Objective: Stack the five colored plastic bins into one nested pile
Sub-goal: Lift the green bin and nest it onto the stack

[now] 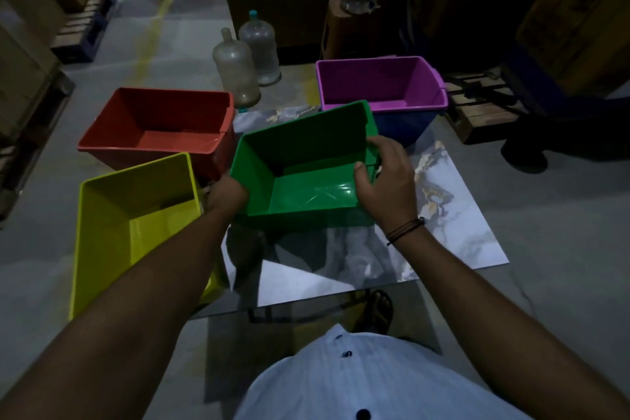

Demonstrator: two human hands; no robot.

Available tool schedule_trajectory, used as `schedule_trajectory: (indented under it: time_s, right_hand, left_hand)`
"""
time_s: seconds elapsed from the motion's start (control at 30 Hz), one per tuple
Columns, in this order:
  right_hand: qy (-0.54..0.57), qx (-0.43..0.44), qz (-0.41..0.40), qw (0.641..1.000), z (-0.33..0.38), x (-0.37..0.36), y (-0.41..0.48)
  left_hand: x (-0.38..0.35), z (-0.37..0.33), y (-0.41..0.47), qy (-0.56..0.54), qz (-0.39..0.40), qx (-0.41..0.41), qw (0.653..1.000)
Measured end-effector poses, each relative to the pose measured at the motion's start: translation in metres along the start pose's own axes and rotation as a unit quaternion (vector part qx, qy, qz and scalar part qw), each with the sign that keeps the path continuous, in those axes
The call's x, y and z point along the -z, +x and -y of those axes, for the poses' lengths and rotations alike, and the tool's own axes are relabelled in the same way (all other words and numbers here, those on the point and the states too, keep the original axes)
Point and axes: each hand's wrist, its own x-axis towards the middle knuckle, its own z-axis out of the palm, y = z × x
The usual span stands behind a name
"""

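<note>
A green bin (300, 150) is held in the air over the marble tile, tilted a little. My left hand (226, 194) grips its left wall from outside and my right hand (385, 177) clamps its right wall, thumb inside. A yellow bin (136, 215) stands at the near left, partly behind my left forearm. Beyond it a red bin (160, 126) sits open side up. At the far right a purple bin (381, 85) is nested inside a blue bin (405, 126).
A marble-patterned tile (443, 215) lies on the grey floor under the bins. Two clear water jugs (238, 68) stand behind the red bin, a third on a brown stool (344, 31). Wooden pallets (477, 109) flank the right; my sandalled foot (375, 310) is near the tile edge.
</note>
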Motion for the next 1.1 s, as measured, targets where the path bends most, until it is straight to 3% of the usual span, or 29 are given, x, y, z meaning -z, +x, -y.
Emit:
schedule_trajectory:
  time_s: [0.23,0.43,0.6,0.7,0.8,1.1]
  right_hand:
    - [0.003,-0.018,0.009,1.000,-0.007,0.002,0.010]
    - [0.001,-0.213,0.031,0.977,-0.055,0.024,0.024]
    - [0.037,-0.300,0.024,0.953,-0.085,0.051,0.040]
    - [0.076,-0.304,0.018,0.950,-0.090,0.065,0.055]
    - [0.089,-0.312,0.013,0.946,-0.089,0.076,0.069]
    - [0.119,-0.291,-0.098,0.944,-0.096,0.110,0.109]
  left_hand:
    - [0.012,-0.002,0.006,-0.043,0.026,0.012,0.999]
    - [0.043,-0.045,-0.017,-0.053,0.030,-0.050,0.997]
    - [0.064,-0.087,-0.031,-0.014,0.084,-0.055,0.995]
    - [0.079,-0.102,-0.029,-0.018,0.113,-0.087,0.990]
    - [0.093,-0.119,-0.025,-0.016,0.094,-0.119,0.988]
    - [0.122,-0.192,-0.039,-0.101,0.062,-0.185,0.975]
